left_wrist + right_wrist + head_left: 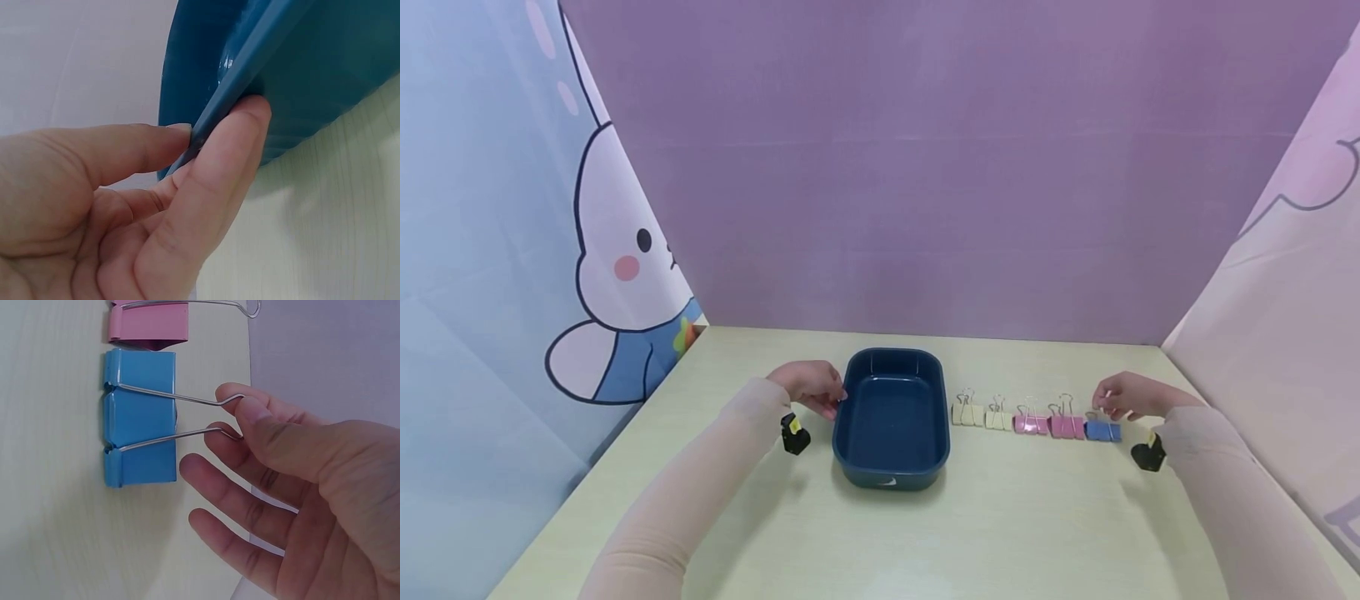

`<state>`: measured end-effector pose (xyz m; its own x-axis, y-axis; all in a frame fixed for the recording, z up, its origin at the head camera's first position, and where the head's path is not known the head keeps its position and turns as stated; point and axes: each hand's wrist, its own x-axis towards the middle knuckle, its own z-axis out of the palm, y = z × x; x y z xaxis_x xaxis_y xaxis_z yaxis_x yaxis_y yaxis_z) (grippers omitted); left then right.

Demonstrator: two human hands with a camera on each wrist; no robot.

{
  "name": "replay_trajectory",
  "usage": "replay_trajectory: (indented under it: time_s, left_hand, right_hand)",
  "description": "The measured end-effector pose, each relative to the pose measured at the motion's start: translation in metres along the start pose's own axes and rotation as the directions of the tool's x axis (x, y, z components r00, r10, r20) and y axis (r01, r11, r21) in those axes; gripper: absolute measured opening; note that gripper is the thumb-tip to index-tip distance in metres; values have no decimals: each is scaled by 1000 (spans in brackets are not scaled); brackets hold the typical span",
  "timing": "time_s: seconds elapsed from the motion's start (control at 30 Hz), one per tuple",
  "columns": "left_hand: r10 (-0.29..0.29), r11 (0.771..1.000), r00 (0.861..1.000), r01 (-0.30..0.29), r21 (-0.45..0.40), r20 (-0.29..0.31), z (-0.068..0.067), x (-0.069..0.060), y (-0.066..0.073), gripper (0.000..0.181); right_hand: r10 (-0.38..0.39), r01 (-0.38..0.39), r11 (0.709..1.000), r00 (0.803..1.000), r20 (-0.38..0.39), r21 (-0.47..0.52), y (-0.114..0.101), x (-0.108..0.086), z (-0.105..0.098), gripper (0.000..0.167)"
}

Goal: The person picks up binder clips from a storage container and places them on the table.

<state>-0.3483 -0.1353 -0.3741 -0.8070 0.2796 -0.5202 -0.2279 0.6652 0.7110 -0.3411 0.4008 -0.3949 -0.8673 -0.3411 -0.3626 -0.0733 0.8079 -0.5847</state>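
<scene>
A dark blue rectangular tray (pixel 891 479) stands on the table. My left hand (pixel 812 387) pinches its left rim; in the left wrist view the thumb lies on the inner side of the rim (pixel 234 81) and the fingers on the outer side. At the right end of a row of binder clips is a blue binder clip (pixel 1103 431). My right hand (pixel 1131 395) pinches its wire handles between thumb and fingers, as the right wrist view shows, with the other fingers spread loosely. Beside it sits a pink binder clip (pixel 150 322).
Left of the blue clip, the row holds another pink binder clip (pixel 1032 424) and two pale yellow binder clips, one of them (pixel 967 414) nearest the tray. A purple cloth wall (pixel 925 167) rises behind the table (pixel 1000 533); printed cloths hang at both sides.
</scene>
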Motion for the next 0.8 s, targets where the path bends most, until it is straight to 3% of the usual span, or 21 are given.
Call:
replay_trajectory:
  time_s: [0.2,0.33,0.5,0.6,0.7,0.8]
  left_hand:
    - [5,1000,1000,-5,8,-5,1,-1,1,19]
    - [1,1000,1000,-1,13,-6,1,-2,1,20]
    - [4,1000,1000,-4,24,-3,-1,-4,2,14]
    - [2,999,1000,-2,38,-12,-2,-5,0,14]
    - [3,996,999,0,85,-32,-3,-6,-1,23]
    - [57,987,993,-41,156,-100,-5,-9,2,30]
  right_hand:
    - [11,-11,1000,1000,-8,-9,4,-2,-2,17]
    - [2,-2,1000,1000,0,-27,-1,-6,-3,31]
    - [-54,46,989,997,-54,-140,-20,-8,-5,49]
    - [-116,79,968,982,-146,-236,-37,-8,-4,52]
    - [-179,110,953,956,-233,-283,-56,-8,-2,50]
    - [-230,140,944,929,-291,-297,-78,-9,0,48]
